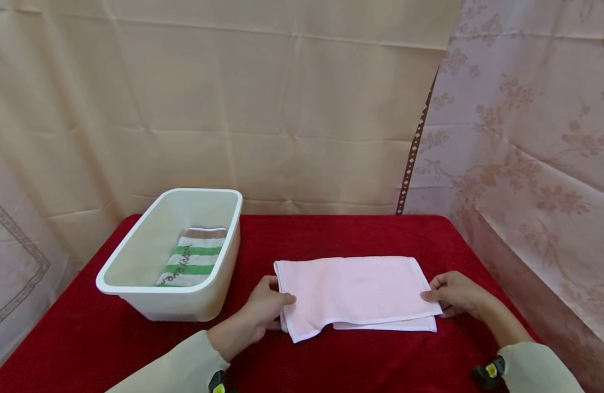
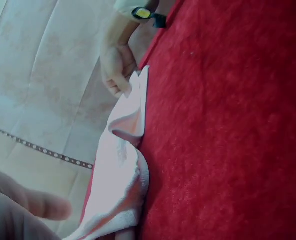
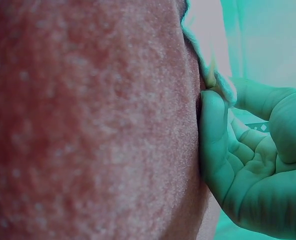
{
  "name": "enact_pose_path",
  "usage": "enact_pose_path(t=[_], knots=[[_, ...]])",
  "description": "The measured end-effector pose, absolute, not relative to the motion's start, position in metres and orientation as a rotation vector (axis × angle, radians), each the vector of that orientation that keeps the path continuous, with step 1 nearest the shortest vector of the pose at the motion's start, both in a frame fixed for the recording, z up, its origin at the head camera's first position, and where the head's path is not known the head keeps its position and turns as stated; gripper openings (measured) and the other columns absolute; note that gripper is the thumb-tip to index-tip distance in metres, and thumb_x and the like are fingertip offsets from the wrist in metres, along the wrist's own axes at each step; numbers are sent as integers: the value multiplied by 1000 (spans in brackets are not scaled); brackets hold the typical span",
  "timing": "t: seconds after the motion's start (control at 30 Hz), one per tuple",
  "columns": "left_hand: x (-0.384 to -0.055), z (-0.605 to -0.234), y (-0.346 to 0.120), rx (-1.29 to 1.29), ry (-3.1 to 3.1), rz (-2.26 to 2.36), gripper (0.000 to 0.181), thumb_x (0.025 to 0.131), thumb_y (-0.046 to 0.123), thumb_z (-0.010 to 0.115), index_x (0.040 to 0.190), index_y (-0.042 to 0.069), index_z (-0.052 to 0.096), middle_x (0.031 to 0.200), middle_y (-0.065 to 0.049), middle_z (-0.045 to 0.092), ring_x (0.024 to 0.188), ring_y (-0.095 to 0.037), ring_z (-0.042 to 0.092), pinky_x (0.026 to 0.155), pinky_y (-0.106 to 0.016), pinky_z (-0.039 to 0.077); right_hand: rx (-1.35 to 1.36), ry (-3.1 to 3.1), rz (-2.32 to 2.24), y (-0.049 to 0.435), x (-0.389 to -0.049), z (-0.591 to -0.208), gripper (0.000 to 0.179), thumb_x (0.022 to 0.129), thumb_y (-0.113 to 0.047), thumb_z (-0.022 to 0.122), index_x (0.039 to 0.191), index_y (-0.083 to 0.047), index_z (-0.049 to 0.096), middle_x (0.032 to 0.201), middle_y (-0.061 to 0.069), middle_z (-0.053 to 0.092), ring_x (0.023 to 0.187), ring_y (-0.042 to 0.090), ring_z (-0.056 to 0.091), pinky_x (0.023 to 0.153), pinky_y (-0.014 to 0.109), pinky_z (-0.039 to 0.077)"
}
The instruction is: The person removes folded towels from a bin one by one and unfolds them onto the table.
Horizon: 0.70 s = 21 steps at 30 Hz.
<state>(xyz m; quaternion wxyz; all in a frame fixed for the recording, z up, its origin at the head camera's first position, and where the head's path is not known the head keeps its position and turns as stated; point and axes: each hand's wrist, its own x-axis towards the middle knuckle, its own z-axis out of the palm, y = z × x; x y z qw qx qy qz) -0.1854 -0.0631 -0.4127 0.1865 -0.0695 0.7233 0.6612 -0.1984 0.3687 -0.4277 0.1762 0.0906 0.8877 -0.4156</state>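
A pink towel [image 1: 356,289] with white edging lies folded on the red cloth, its layers slightly offset along the near edge. At its left edge my left hand [image 1: 262,308] pinches it, thumb on top and fingers under the fabric. My right hand [image 1: 459,295] pinches the right edge near the front corner. In the left wrist view, the near side of the towel [image 2: 112,170] bulges up in loose folds. Seen from the right wrist, the towel's edge [image 3: 210,45] sits between thumb and fingers of my right hand [image 3: 258,165].
Left of the towel stands a white plastic basin [image 1: 169,289]. Inside it lies a folded towel [image 1: 196,259] with green, white and brown stripes and lettering. A red plush cloth [image 1: 321,234] covers the table, and beige curtains [image 1: 262,109] hang behind.
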Motion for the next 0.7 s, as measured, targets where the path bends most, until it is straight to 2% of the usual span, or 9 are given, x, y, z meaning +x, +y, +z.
enact_pose_path(t=[0.2,0.43,0.7], knots=[[-183,-410,-65,-101,2110,1812,74,88,-9,65,152,1,31,108,-22,58,85,-29,69,65,-43,61,257,2499,-1191,369,-198,-428,22,92,-22,76,90,-5,62,76,7,60,67,18,60,60,34,59],[-190,-415,-74,-107,2120,1914,70,86,-12,57,151,6,39,105,-20,57,78,-28,67,58,-45,60,252,2486,-1205,367,-197,-427,23,92,-22,77,92,-4,63,76,7,61,68,19,60,60,34,59],[-195,-422,-81,-179,2132,1941,68,82,-15,54,147,5,44,102,-19,58,70,-24,63,52,-39,58,251,2477,-1202,367,-197,-424,23,92,-23,77,91,-5,61,73,6,59,67,18,59,61,33,59]])
